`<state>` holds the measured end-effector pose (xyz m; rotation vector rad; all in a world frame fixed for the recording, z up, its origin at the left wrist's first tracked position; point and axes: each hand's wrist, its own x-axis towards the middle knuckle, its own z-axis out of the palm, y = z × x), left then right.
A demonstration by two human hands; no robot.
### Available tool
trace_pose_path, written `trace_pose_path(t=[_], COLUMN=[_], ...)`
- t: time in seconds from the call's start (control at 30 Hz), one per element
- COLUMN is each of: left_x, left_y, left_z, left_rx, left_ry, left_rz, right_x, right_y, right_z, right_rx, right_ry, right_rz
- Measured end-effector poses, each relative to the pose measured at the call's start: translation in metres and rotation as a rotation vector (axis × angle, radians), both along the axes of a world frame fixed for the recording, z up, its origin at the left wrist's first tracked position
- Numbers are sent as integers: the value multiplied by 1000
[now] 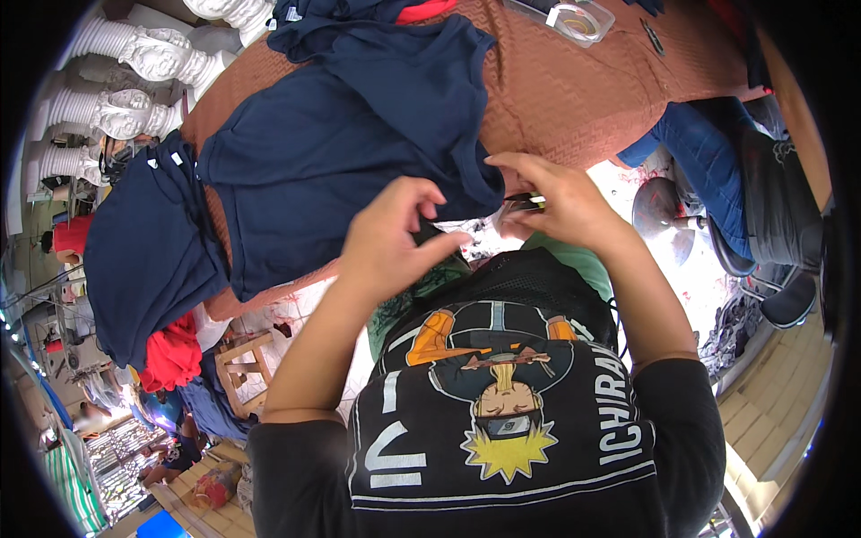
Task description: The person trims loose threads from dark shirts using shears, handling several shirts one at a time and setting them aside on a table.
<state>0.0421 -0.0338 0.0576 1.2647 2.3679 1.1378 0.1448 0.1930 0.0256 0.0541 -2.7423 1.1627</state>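
Our left hand (pixel 387 235), centre: fingers parted | our right hand (pixel 567 204), right of centre: grasping dark snips (pixel 524 203) | navy garment (pixel 332 143), upper centre, on brown-covered surface (pixel 574 99)

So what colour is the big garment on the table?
The garment is dark navy blue, seen best in the head view.

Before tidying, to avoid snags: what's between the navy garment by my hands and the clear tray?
Head view: brown tablecloth separates garment and tray.
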Motion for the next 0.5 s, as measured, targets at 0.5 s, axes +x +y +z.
trace_pose_path(t=[0.5], left_x=[-24], left_y=[25], left_z=[-17], left_rx=[206], left_ry=[-332], left_rz=[307], right_x=[-52], right_y=[9], right_z=[-2], right_rx=[-277], right_ry=[21], right_rz=[-290])
